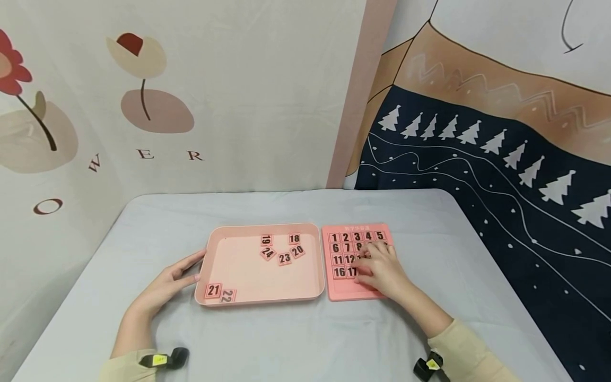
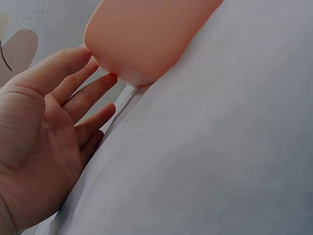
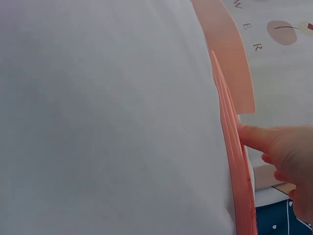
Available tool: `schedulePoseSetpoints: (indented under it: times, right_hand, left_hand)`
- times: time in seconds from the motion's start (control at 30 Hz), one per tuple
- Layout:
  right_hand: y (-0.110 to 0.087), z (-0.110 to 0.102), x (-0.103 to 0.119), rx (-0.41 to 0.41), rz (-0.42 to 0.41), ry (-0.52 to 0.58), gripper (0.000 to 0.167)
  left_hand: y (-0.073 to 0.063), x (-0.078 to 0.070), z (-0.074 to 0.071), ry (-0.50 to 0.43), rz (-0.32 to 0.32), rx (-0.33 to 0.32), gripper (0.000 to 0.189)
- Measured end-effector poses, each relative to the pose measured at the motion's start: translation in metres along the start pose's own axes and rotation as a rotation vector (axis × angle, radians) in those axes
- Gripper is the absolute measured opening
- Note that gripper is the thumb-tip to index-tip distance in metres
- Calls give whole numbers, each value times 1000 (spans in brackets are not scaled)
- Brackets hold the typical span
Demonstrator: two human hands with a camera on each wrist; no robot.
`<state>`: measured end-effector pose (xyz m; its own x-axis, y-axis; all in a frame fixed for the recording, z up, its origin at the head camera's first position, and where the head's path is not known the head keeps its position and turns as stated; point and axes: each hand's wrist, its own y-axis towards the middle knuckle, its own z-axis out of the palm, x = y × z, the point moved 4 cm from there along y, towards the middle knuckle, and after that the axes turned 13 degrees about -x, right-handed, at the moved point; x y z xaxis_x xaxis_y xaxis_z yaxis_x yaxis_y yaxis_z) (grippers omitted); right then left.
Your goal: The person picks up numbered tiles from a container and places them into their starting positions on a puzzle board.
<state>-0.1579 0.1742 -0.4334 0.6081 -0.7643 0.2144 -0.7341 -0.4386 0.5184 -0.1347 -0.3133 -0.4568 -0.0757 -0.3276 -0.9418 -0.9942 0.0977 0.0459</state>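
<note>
A pink number board (image 1: 355,292) lies on the table with rows of numbered tiles, its lowest visible ones 16 and 17. My right hand (image 1: 384,270) is over the board's right side, fingertips down at the tiles and covering several. In the right wrist view the thumb (image 3: 257,137) presses at the board's top face. To the left is a pale pink tray (image 1: 262,284) with loose tiles: 18 (image 1: 294,239), 19 (image 1: 267,240), 20 (image 1: 297,250), 23 (image 1: 284,258), 24 (image 1: 268,253), 21 (image 1: 213,290) and 22 (image 1: 228,295). My left hand (image 1: 164,286) touches the tray's left rim with extended fingers.
A pale cloth (image 1: 286,339) covers the table. The tray and board lie side by side with a narrow gap. Behind the table hang a flower-printed curtain (image 1: 258,106) and a dark tree-patterned one (image 1: 429,154). Both wrists wear small black cameras.
</note>
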Motion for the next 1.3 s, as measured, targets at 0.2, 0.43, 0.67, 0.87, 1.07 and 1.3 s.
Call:
schedulePoseSetpoints:
  times: [0.2,0.43,0.67,0.87,1.07,1.3]
  right_hand:
    - [15,-8,4,-70,39,49,31]
    - [47,-12,18,-126,42,97,29]
    - [81,5,37,-93,34,133,29]
    - [106,32,47,-16,37,94,27]
    - [122,61,51,47,10,16,28]
    - [129,77,49,85,9,-26,26]
  left_hand:
    - [0,-2,0,4,3,-3,60]
    - [0,-2,0,-9,1,3,60]
    - [0,-1,-2,-9,3,1,60]
    - [-2,-1,-3,-1,-5,-3,60]
    - [-3,-2,-2,5,-9,-7,60]
    - [-1,-2,0,5,-12,-3,61]
